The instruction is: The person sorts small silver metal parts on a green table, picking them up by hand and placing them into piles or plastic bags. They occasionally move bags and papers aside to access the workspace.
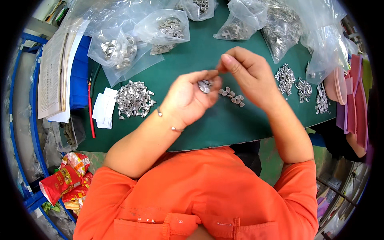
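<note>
My left hand (188, 96) is turned palm up above the table, fingers curled around a few small silver metal pieces (205, 86). The fingers of my right hand (250, 74) are pinched together close to the left fingertips; what they hold, if anything, is too small to make out. Several flat, rounded metal pieces (232, 96) lie loose on the green tabletop (192, 130) between and below the hands. Left of my left hand sits a heap of bent silver metal parts (135, 99), with white paper slips (105, 108) beside it.
Clear plastic bags of metal parts (172, 28) line the far side. Small piles of metal links (285, 79) lie at the right, near pink trays (335, 86). A red pen (91, 110), a blue bin (81, 76) and papers (56, 72) stand at the left.
</note>
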A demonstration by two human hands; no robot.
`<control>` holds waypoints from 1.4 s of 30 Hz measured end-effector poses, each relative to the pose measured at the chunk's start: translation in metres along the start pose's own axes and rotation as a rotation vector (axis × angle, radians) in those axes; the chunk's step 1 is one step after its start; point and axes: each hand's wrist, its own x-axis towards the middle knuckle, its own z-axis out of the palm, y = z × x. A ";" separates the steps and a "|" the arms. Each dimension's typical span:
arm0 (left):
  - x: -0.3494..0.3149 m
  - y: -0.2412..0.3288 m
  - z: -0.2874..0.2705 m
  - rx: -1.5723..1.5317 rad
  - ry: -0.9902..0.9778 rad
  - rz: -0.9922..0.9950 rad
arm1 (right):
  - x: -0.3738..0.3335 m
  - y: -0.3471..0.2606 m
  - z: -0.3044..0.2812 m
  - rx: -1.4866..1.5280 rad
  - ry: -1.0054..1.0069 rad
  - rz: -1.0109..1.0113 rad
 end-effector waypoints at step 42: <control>0.012 0.131 0.054 1.810 0.434 0.808 | -0.017 0.020 -0.006 -0.556 -0.228 0.087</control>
